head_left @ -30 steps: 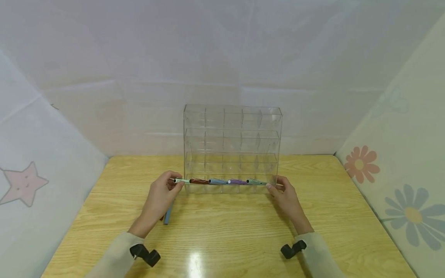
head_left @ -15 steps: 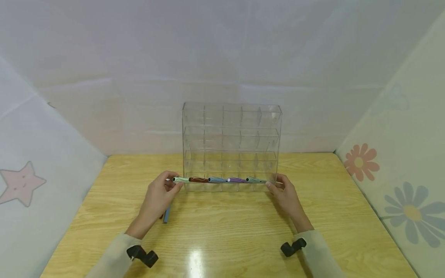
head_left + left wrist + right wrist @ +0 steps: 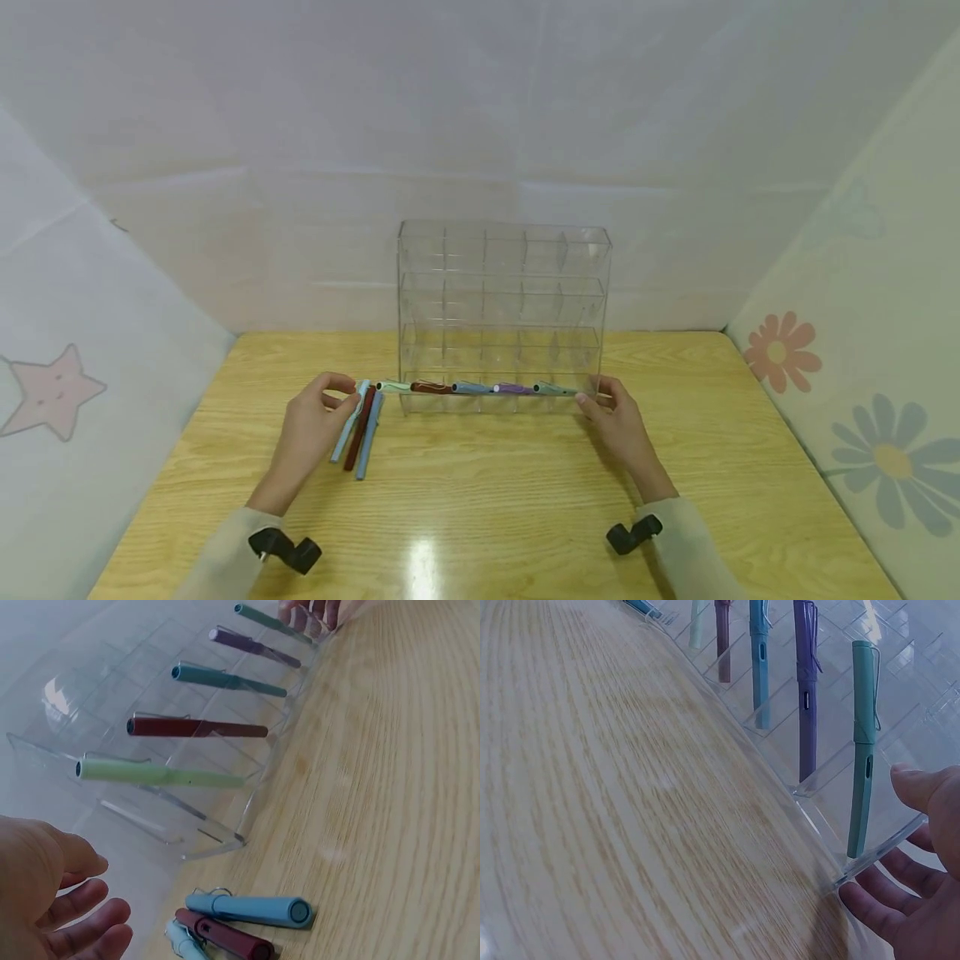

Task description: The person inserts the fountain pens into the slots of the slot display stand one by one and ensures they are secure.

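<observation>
A clear acrylic rack (image 3: 502,242) with several rows of compartments stands upright at the back middle. Its lowest row holds several pens side by side: a light green pen (image 3: 161,772), a dark red pen (image 3: 196,727), a blue pen (image 3: 759,667), a purple pen (image 3: 806,697) and a green pen (image 3: 862,750). My right hand (image 3: 617,421) grips the rack's lower right corner, thumb in front. Off the rack's left side, my left hand (image 3: 315,421) has loosely bent fingers and holds nothing. It is nearest to three loose pens: light blue (image 3: 347,429), dark red (image 3: 360,432) and blue (image 3: 371,437).
Everything rests on a wood-grain table (image 3: 480,500). White cloth (image 3: 480,167) hangs behind it, and printed panels rise at both sides. A black wrist mount (image 3: 285,550) is strapped to the left sleeve, and another (image 3: 633,534) to the right.
My left hand has let go of the rack's lower left corner and moved left, uncovering the loose pens. The right hand stays at the rack.
</observation>
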A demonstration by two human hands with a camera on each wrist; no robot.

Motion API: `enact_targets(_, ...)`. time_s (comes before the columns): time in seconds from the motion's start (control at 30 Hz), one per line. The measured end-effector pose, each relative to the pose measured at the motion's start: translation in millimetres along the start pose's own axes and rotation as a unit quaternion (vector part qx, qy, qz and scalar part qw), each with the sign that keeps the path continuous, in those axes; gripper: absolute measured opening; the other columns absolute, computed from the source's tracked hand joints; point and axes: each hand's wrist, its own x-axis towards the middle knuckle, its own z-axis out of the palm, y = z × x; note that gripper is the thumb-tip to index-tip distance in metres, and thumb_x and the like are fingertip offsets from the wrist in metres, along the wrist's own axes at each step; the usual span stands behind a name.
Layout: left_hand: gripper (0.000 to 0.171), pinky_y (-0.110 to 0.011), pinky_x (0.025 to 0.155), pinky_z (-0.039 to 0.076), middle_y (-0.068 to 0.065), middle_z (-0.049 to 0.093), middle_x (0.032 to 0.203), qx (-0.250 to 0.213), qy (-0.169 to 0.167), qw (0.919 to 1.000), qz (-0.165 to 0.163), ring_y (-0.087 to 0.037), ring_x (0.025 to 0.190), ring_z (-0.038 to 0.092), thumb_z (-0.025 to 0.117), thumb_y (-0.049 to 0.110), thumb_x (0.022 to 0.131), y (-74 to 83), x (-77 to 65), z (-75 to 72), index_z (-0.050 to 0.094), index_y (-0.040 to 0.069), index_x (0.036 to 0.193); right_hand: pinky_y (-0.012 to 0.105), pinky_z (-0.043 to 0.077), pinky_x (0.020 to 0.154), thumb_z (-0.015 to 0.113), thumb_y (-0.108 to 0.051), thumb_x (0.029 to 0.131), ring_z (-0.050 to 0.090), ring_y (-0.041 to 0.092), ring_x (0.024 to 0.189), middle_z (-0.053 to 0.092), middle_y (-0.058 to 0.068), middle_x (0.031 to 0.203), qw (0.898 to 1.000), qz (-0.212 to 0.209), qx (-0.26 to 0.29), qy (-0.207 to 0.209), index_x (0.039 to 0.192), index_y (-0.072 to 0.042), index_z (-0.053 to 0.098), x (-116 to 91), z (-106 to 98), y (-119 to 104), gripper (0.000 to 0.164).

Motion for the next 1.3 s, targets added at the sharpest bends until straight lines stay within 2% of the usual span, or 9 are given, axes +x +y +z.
enact_targets(0.2, 0.029, -0.027, 0.067, 0.054, -0.019, 0.074, 0.124, 0.015, -0.003, 0.9998, -0.009, -0.032, 0.101, 0.071, 0.068, 0.025, 0.106, -10.9, 6.9, -1.8, 0.067, 0.006, 0.128, 0.02, 0.056, 0.093, 0.065, -0.032, 0.108, 0.057, 0.037, 0.138, 0.054, 0.018, 0.151, 1.0, 0.004, 0.006, 0.001, 0.153, -0.006, 0.047, -0.1, -0.5, 0.7, 0.055)
enact_targets(0.33, 0.031, -0.029, 0.068, 0.055, -0.019, 0.072, 0.127, 0.016, -0.02, 0.9995, -0.021, -0.03, 0.1, 0.07, 0.067, 0.025, 0.106, -17.0, 11.2, 0.2, 0.066, 0.005, 0.13, 0.018, 0.055, 0.092, 0.065, -0.032, 0.108, 0.057, 0.036, 0.138, 0.055, 0.018, 0.151, 1.0, 0.002, 0.009, 0.002, 0.153, -0.006, 0.047, 0.8, 0.0, 1.2, 0.055)
enact_targets(0.57, 0.033, -0.032, 0.072, 0.055, -0.021, 0.068, 0.133, 0.014, -0.05, 0.9977, -0.042, -0.032, 0.105, 0.071, 0.067, 0.022, 0.106, -27.6, 15.7, 5.7, 0.064, 0.003, 0.132, 0.021, 0.056, 0.095, 0.065, -0.034, 0.108, 0.057, 0.038, 0.139, 0.054, 0.02, 0.153, 1.0, -0.005, 0.006, 0.004, 0.153, -0.004, 0.047, 2.0, 0.4, 2.9, 0.057)
enact_targets(0.9, 0.032, -0.032, 0.074, 0.053, -0.024, 0.068, 0.132, 0.036, -0.06, 0.9969, -0.036, -0.031, 0.101, 0.071, 0.069, 0.016, 0.103, -34.9, 19.3, 11.6, 0.064, -0.001, 0.129, 0.023, 0.056, 0.096, 0.066, -0.033, 0.108, 0.057, 0.039, 0.14, 0.052, 0.021, 0.154, 1.0, -0.004, 0.004, -0.001, 0.155, -0.003, 0.045, 2.2, -0.5, 3.3, 0.059)
enact_targets(1.3, 0.033, -0.037, 0.078, 0.054, -0.025, 0.068, 0.131, 0.053, -0.064, 0.9958, -0.038, -0.031, 0.103, 0.069, 0.07, 0.018, 0.102, -40.2, 24.9, 16.5, 0.064, 0.0, 0.129, 0.028, 0.059, 0.099, 0.065, -0.034, 0.108, 0.056, 0.04, 0.14, 0.051, 0.022, 0.155, 1.0, -0.004, -0.008, 0.001, 0.155, -0.002, 0.045, 0.0, -0.3, 0.1, 0.06)
